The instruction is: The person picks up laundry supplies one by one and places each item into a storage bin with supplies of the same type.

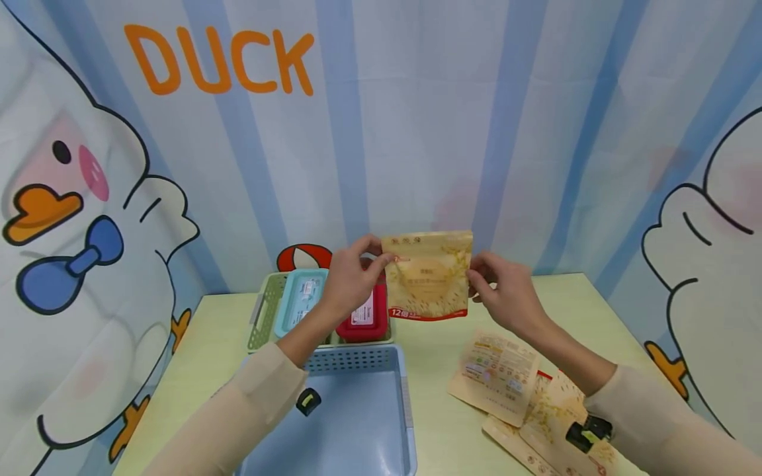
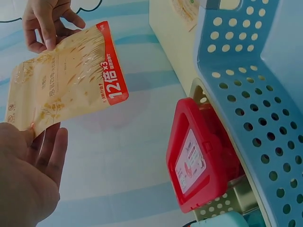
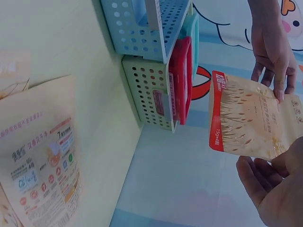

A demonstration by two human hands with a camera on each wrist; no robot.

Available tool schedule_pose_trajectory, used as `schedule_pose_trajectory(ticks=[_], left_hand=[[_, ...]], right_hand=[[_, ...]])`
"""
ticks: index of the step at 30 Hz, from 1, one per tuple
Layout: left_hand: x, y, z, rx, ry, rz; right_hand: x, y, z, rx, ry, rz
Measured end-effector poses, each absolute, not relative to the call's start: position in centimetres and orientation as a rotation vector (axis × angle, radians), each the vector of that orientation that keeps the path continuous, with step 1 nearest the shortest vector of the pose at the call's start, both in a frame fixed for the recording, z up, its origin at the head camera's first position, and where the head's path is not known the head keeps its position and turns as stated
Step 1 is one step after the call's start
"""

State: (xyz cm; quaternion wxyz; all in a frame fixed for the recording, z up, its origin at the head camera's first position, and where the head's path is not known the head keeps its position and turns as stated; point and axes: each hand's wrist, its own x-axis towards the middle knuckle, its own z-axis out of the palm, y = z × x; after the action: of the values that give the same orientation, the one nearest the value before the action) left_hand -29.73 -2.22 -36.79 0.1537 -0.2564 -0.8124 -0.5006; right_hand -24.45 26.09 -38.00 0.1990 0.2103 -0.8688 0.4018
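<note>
At the far left of the bench [image 1: 196, 357], a green basket [image 1: 272, 301] holds a teal-lidded box [image 1: 301, 303] and a red-lidded box [image 1: 364, 318]; a blue basket [image 1: 351, 413] sits just nearer. The left hand [image 1: 350, 277] pinches a yellow pouch [image 1: 428, 281] by its left edge — upright, mid-scene, above the bench — and the right hand [image 1: 510, 289] pinches its right edge. Near right, overlapping pouches [image 1: 500, 377] lie on the bench.

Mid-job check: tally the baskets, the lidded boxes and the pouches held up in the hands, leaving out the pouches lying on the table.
Baskets: 2 (green perforated plastic basket, blue perforated plastic basket)
Lidded boxes: 2 (light-blue rectangular box, red rectangular box)
Held pouches: 1 (beige flat pouch with red bottom strip)
Total: 5
</note>
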Motion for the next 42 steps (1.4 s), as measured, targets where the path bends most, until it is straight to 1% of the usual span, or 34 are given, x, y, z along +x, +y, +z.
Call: schedule_pose_trajectory(ticks=[7,15,24,29,34,42], left_hand=[[-29.9,-3.0,-36.5,-0.668,-2.268,-1.512],[-29.5,-3.5,-36.5,-0.533,-2.212,-1.613],[-28.9,-4.0,-36.3,-0.419,-2.262,-1.475],[-28.6,-4.5,-36.5,-0.432,-2.293,-1.395],[-28.3,-4.9,-36.8,-0.452,-2.315,-1.325],[-27.6,-5.1,-36.5,-0.393,-2.434,-1.261]], right_hand=[[-24.5,24.6,-38.0,0.524,-2.394,1.342],[-24.7,22.9,-38.2,0.486,-2.362,1.453],[-24.8,21.2,-38.4,0.403,-2.306,1.63],[-24.9,20.5,-38.6,0.342,-2.298,1.741],[-25.2,19.8,-38.8,0.308,-2.313,1.762],[-25.7,18.9,-39.0,0.288,-2.326,1.774]])
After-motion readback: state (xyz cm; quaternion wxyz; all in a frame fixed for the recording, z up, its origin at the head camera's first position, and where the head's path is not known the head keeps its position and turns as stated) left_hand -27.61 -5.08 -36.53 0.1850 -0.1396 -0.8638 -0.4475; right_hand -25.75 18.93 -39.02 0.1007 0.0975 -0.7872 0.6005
